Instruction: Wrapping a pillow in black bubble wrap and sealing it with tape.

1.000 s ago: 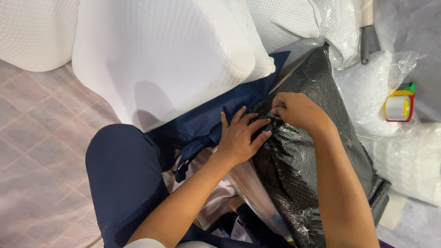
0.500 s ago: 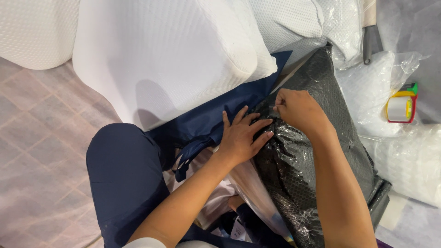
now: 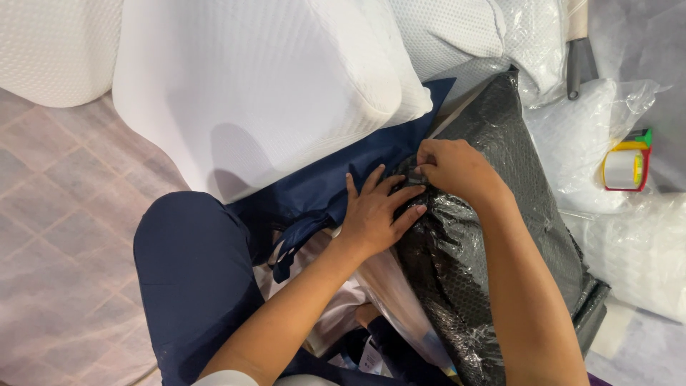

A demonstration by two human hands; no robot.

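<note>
A black bubble-wrap package point(image 3: 500, 243) lies on my lap, slanting from upper middle to lower right. My left hand point(image 3: 375, 211) rests flat with fingers spread on its left edge and on the navy blue fabric bag point(image 3: 336, 182) beside it. My right hand point(image 3: 454, 168) is curled at the same edge, fingertips pinching the black wrap near my left fingers. What exactly it pinches is hidden by the fingers.
Large white textured pillows point(image 3: 250, 78) fill the top left. Clear plastic bags point(image 3: 614, 236) lie at the right, with a tape dispenser point(image 3: 625, 166) in red, yellow and green on them. A grey handle point(image 3: 579, 68) sticks out at the top right. My navy-clad knee point(image 3: 189, 279) is lower left.
My right hand has shifted slightly along the package edge, and the view has moved a little. My left hand stays pressed in place.
</note>
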